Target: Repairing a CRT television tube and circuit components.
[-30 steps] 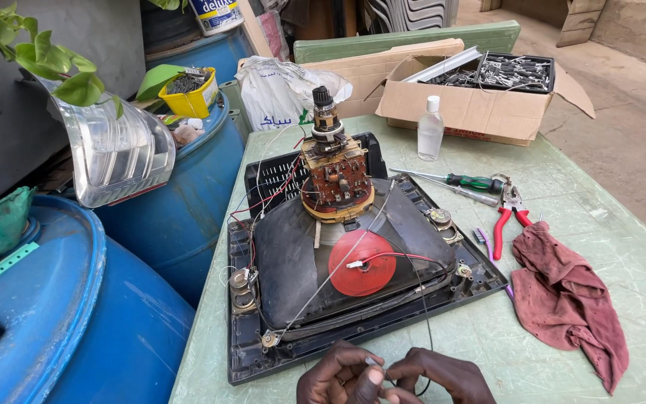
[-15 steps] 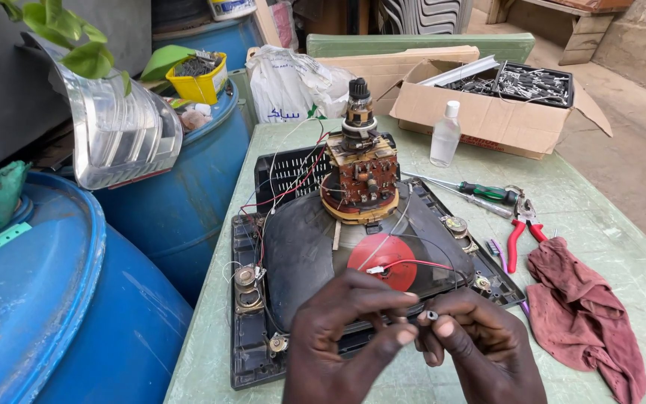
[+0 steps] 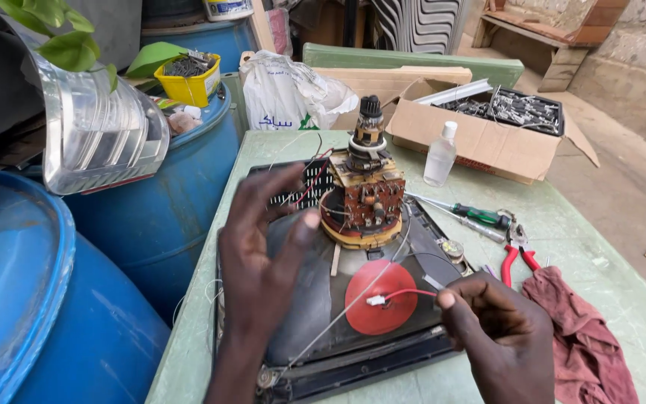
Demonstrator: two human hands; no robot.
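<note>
At the far left stand two blue plastic drums [image 3: 54,314], off the bench's left edge; the rear one carries a yellow tub [image 3: 188,78] of dark small parts.

On the green bench [image 3: 607,262] a picture tube [image 3: 315,299] lies face down in its black front frame, neck upward, filling the near-left part of the top. The back shell is already off, so the dark funnel glass and the copper-wound deflection yoke [image 3: 364,206] on the neck are bare.

The left hand [image 3: 263,254] hovers over the funnel's left side with fingers spread apart, the thumb near the yoke; it clamps on nothing. The yoke sits in place on the neck with its thin wires attached, so the tube's fittings appear mostly not yet removed.

A red rubber anode cap [image 3: 379,295] lies flat on the funnel toward the near edge. The right hand [image 3: 499,329], fingers pinched together, holds the red lead wire [image 3: 413,293] that runs to a small white connector over the cap. The cap looks seated, so freeing it seems unfinished.

Toward the right edge lie a green-handled screwdriver [image 3: 480,217], red-handled pliers [image 3: 516,251] and a maroon rag [image 3: 585,344]. At the far edge stand a clear bottle [image 3: 440,155] and an open cardboard box [image 3: 487,131] of metal parts.
</note>
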